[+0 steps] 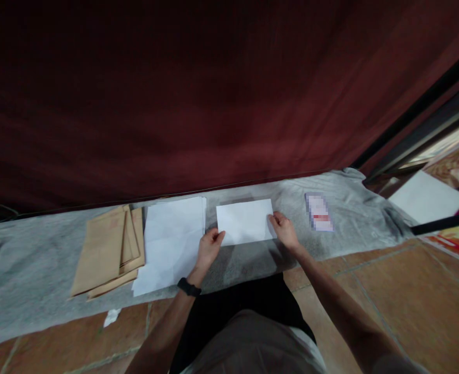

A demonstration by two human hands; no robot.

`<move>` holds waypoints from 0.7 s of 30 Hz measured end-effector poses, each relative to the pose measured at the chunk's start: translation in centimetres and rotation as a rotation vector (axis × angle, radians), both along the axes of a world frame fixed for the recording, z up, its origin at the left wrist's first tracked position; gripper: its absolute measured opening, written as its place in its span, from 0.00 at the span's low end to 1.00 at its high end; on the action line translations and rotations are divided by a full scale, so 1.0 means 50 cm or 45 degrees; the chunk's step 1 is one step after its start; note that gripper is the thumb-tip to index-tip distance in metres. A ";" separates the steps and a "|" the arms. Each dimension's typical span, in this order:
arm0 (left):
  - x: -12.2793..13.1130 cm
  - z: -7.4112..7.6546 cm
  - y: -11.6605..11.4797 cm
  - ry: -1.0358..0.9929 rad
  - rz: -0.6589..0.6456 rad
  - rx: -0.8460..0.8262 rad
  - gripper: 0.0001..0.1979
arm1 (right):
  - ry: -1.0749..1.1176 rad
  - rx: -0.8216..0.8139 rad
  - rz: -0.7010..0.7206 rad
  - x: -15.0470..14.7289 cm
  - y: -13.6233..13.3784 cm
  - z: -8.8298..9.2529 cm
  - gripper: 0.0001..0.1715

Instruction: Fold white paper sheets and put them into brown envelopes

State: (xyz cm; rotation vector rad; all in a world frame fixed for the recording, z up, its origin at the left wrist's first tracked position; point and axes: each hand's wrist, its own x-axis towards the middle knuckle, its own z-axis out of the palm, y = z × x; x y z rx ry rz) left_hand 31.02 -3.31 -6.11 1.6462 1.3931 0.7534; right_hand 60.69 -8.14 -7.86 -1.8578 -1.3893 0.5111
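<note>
The white paper piece (245, 224) is positioned above the gray cloth (35, 254), in front of the torso, with the left hand (209, 248) pinching its lower left corner and the right hand (286, 231) pinching its right edge. The white sheet stack (173, 239) lies just beside the left hand, adjoining the brown paper pile (100, 249). A pixelated purple-edged item (320, 212) lies on the cloth, right of the right hand.
</note>
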 end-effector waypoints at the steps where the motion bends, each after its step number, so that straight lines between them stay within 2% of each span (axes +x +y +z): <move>1: -0.002 -0.001 -0.004 0.013 0.000 0.001 0.18 | 0.002 -0.006 0.015 0.001 -0.004 0.001 0.25; 8: -0.011 0.004 -0.043 0.056 0.044 0.055 0.17 | 0.077 0.006 0.118 -0.004 -0.060 -0.005 0.19; 13: -0.019 -0.005 -0.062 -0.095 -0.019 -0.036 0.13 | 0.337 0.057 0.192 -0.010 -0.099 -0.005 0.16; 17: -0.041 -0.023 -0.070 -0.199 -0.146 -0.140 0.17 | 0.528 0.034 0.302 -0.001 -0.132 -0.001 0.17; 21: -0.068 -0.026 -0.071 -0.156 -0.421 -0.156 0.14 | 0.393 -0.055 0.514 0.012 -0.159 0.003 0.15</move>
